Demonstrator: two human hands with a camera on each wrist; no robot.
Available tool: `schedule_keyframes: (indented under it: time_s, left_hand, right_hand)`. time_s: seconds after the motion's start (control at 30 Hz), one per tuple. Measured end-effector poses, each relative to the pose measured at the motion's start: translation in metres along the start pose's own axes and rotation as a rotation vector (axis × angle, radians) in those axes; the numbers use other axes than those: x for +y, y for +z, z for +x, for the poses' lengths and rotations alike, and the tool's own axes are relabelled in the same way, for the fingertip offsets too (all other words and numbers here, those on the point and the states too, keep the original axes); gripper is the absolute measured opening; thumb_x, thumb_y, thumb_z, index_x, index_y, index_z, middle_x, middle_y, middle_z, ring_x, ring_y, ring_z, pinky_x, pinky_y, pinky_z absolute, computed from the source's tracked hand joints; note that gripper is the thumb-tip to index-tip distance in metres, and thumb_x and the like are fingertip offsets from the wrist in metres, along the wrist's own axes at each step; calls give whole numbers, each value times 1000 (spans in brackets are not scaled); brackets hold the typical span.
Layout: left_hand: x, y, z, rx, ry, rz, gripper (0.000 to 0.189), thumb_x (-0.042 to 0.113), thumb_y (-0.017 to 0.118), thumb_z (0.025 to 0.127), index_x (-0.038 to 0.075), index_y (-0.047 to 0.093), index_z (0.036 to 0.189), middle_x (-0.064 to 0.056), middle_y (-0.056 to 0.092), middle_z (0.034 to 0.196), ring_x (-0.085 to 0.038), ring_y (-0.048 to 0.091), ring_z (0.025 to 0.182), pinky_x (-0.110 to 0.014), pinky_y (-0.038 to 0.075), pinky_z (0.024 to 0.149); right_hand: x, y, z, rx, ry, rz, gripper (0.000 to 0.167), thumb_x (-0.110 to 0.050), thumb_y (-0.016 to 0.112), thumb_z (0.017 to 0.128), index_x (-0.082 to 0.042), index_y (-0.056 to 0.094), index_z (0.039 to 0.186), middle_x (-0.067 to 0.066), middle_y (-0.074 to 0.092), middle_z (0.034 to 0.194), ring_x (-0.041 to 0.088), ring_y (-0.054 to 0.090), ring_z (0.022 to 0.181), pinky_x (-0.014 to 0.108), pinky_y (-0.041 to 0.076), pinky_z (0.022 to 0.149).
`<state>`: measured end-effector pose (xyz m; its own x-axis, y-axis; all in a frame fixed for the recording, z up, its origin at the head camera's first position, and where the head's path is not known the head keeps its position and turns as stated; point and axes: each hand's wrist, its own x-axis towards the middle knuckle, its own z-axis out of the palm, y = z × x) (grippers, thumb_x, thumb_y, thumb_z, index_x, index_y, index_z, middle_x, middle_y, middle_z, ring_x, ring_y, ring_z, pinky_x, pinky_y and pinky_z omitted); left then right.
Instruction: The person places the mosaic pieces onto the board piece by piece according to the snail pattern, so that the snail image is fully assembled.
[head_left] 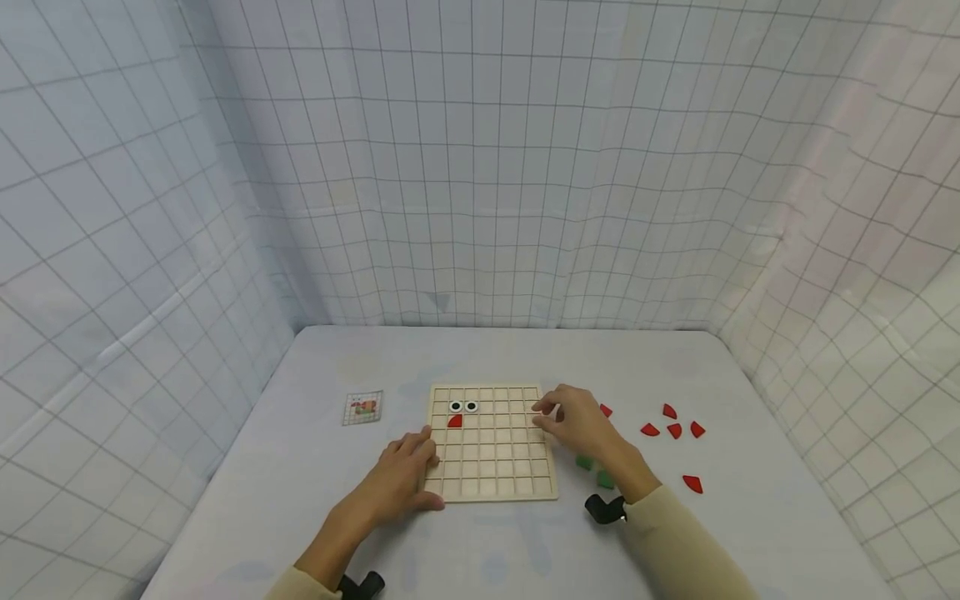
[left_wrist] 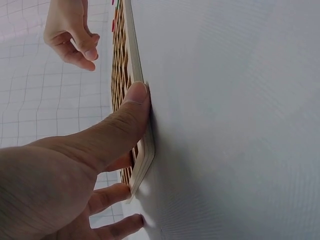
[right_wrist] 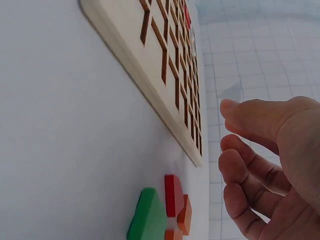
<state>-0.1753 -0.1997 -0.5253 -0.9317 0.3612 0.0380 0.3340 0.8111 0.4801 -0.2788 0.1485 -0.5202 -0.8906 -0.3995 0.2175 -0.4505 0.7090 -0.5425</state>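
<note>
A pale wooden grid board [head_left: 495, 467] lies on the table. Two round eye pieces [head_left: 471, 407] sit side by side in its upper left cells, with a red piece [head_left: 455, 422] just below the left one. My left hand [head_left: 405, 475] holds the board's near left corner, thumb [left_wrist: 134, 95] against the front edge and fingers along the left side. Over the right edge of the board hovers my right hand [head_left: 581, 423], its fingers loosely bent. In the right wrist view a gap shows between its thumb [right_wrist: 245, 117] and fingers, with nothing in it.
Several red wedge pieces [head_left: 675, 431] are scattered right of the board. Green pieces [head_left: 606, 479] lie beneath the right forearm, and orange pieces [right_wrist: 184, 215] show close by in the right wrist view. A small printed card [head_left: 363, 407] rests left of the board. Gridded white curtains [head_left: 495, 208] surround the table.
</note>
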Motion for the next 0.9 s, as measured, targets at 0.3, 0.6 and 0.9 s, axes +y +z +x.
schedule_keyframes:
  time_s: [0.3, 0.6, 0.9]
  left_hand:
    - [6, -6, 1, -45, -59, -27, 58, 35, 106, 83, 12, 64, 116, -35, 48, 178, -56, 53, 157, -72, 42, 132]
    - [-1, -7, -2, -36, -81, -5, 58, 41, 106, 84, 16, 69, 121, -27, 49, 181, -54, 59, 152, -70, 51, 128]
    - [-7, -12, 2, -54, -107, -55, 79, 43, 108, 81, 14, 69, 144, -23, 51, 180, -53, 57, 153, -73, 52, 127]
  right_hand:
    - [25, -11, -17, -26, 68, -41, 18, -18, 94, 100, -16, 90, 117, -2, 79, 109, 9, 67, 90, 23, 61, 80]
    - [41, -24, -27, -124, 44, -23, 25, -20, 95, 100, -15, 89, 124, -4, 75, 106, 8, 58, 85, 22, 53, 75]
    - [45, -31, -30, -178, 54, -23, 23, -16, 92, 102, -17, 90, 124, -7, 74, 108, 8, 58, 88, 22, 53, 76]
